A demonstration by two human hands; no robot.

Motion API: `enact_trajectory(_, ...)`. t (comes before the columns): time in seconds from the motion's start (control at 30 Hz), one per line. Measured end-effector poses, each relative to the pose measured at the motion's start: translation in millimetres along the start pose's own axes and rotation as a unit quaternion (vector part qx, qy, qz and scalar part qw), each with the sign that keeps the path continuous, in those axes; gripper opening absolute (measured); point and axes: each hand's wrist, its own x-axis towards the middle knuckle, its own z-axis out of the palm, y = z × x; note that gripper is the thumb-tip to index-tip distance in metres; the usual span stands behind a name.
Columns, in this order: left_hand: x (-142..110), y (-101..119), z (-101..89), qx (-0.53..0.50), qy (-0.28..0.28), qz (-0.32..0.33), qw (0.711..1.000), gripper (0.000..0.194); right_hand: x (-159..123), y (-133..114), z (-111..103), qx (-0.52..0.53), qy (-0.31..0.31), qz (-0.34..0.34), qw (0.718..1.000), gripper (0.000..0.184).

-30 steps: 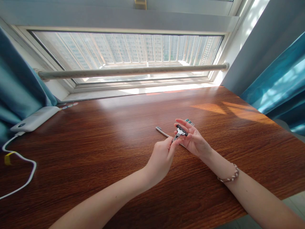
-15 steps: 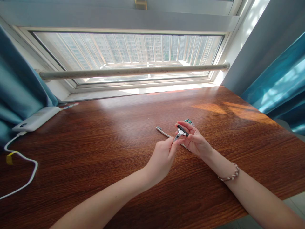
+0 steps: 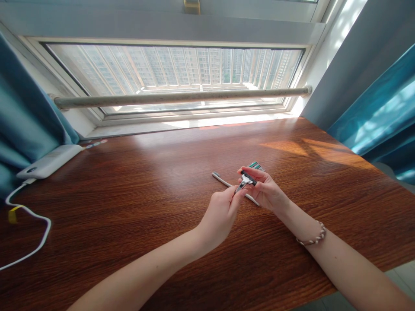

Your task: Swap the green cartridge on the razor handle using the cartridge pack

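My left hand (image 3: pixel 222 211) is closed around the handle of a razor (image 3: pixel 245 179), which has a silver neck and a black head. The handle's lower part is hidden in the fist. My right hand (image 3: pixel 270 192) grips the razor's head between thumb and fingers, at its two ends. Beneath both hands a slim white stick with a grey end, like a toothbrush (image 3: pixel 221 179), lies on the table; its middle is covered. Just behind the right fingers sits a small pack of green-and-grey razor cartridges (image 3: pixel 256 166), partly hidden.
The brown wood-grain table (image 3: pixel 129 216) reaches to the window sill. At the far left lies a white power bank (image 3: pixel 52 162) with a white cable (image 3: pixel 45 233) plugged in, bearing a yellow tag. A white pipe (image 3: pixel 181 97) crosses before the window. Blue curtains (image 3: pixel 382 103) hang at both sides.
The fingers of my right hand have shifted slightly on the razor's head. A little more of the white stick's near end and of the cartridge pack shows. My left hand stays put.
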Motion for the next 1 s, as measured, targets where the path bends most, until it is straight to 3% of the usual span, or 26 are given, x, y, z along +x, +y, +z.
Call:
enact_trajectory(0.37, 0.7, -1.8, 1.1, -0.002, -0.008, -0.003, 1.0, 0.033, 1.2, 2.0, -0.9, 0.04, -0.038, 0.023, 0.998, 0.041)
enact_trajectory(1.0, -1.6, -3.5, 4.4, -0.03, -0.014, -0.034, 0.999, 0.037, -0.3, -1.1, 1.5, -0.008, 0.004, 0.016, 1.0, 0.041)
